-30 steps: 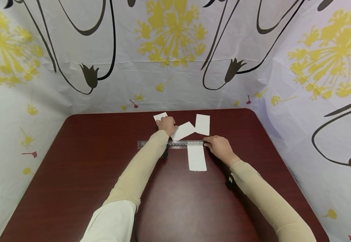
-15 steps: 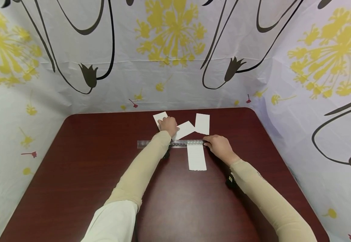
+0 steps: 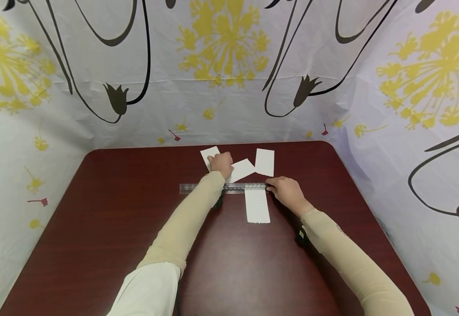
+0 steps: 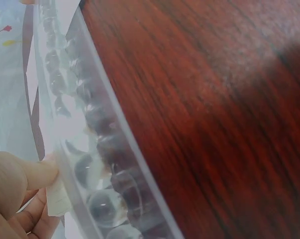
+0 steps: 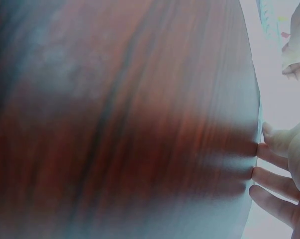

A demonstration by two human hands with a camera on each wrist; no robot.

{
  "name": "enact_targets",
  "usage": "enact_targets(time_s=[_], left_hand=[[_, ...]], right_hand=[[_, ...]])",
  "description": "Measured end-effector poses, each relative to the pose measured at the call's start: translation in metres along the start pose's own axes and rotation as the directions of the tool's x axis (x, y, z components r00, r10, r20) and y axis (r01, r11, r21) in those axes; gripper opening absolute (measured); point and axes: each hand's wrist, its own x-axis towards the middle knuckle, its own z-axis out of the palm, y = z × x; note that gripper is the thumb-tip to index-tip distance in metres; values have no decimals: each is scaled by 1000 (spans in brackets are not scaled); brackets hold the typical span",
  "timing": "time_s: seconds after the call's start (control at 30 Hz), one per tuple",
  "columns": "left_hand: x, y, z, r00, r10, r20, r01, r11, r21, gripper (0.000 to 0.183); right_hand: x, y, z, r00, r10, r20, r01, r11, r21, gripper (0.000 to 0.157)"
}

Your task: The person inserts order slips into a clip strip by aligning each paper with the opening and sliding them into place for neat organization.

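Observation:
A clear plastic ruler [image 3: 237, 188] lies across the table over the top end of a torn-edged paper strip [image 3: 258, 208]. My right hand [image 3: 287, 192] pinches the ruler's right end, its fingertips [image 5: 259, 174] down at the tabletop. Beyond the ruler, my left hand [image 3: 222, 163] is between a far-left paper piece [image 3: 208, 152] and a slanted middle piece [image 3: 243, 170], overlapping both. In the left wrist view its thumb and fingers pinch the edge of a piece of paper [image 4: 57, 200] beside the ruler; which piece I cannot tell.
A third paper piece [image 3: 265, 162] lies behind the ruler on the right, its lower left corner near the middle piece. The dark red-brown table [image 3: 114, 228] has a rounded back edge against a white patterned sheet [image 3: 150, 118]. Dark wrist cameras [image 3: 301, 236] sit under the forearms.
My left hand has shifted slightly right, baring more of the far-left paper piece. The right hand, ruler and torn strip stay where they were.

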Motion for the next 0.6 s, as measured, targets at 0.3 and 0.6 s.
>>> enact_targets(time_s=[0.3,0.6], left_hand=[[2,3,-13,998,13,-57,-14,1000,-2,18],[1,4,-24,999,-4,-43,1,998,-55,21]], right_hand=[[0,-1,0,1000,-14,-16,14,1000,-8,13],[0,-3,-2,1000,1,-3,-1,1000,-5,16]])
